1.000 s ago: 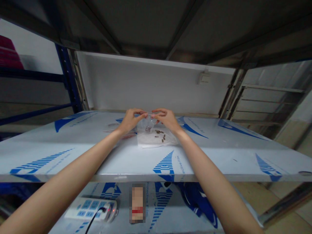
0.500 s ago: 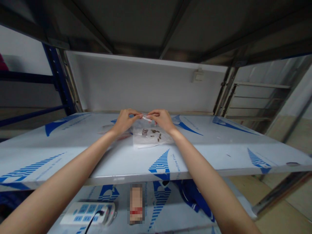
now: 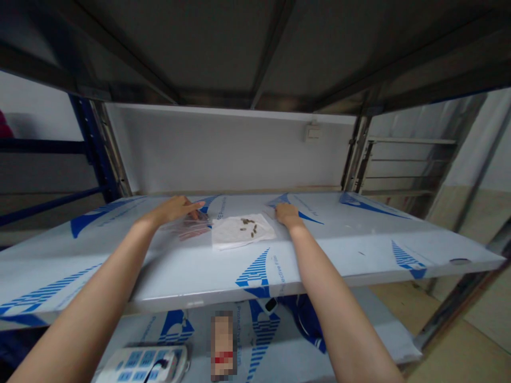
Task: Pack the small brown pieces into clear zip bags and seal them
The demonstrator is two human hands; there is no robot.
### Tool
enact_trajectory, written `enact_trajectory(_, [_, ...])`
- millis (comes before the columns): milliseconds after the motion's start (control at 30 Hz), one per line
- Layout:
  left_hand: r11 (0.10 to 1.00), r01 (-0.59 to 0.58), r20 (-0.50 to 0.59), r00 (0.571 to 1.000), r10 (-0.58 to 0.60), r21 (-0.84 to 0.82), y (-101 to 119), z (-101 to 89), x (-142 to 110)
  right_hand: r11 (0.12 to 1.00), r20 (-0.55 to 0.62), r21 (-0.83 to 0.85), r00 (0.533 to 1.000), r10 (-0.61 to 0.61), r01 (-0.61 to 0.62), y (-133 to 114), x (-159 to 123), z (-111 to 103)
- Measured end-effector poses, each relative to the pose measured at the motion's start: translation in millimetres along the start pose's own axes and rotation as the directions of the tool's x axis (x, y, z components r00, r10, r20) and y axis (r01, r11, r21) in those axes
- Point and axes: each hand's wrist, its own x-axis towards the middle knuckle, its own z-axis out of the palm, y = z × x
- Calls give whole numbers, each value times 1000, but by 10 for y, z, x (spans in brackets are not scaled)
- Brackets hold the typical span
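Two bare hands work on a steel shelf [image 3: 339,244] covered in blue-printed protective film, either side of a white paper sheet [image 3: 227,238].

The left hand [image 3: 172,209] lies over a clear plastic bag [image 3: 187,227] just left of the sheet, its fingers spread across the top; I cannot tell whether they pinch it. The right hand [image 3: 288,214] rests just beyond the sheet's right edge, its fingers loosely bent and holding nothing. Small brown pieces [image 3: 248,226] lie loose on the middle of the paper. They look light, so slow, low hand movements near the paper suit them best. A power strip [image 3: 139,366] sits on the lower shelf [image 3: 375,330].
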Motion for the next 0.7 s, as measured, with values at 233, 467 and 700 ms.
enact_trajectory(233, [989, -13, -69, 997, 23, 146, 20, 26, -4, 1000, -80, 6, 996, -25, 26, 4, 18, -61])
enact_trajectory(467, [984, -144, -181, 970, 161, 106, 238, 178, -40, 997, -266, 59, 964, -26, 43, 23, -2, -75])
enact_trajectory(700, [815, -327, -120, 944, 308, -478, 497, 506, -31, 778, -557, 338, 779, -288, 530, -298, -71, -259])
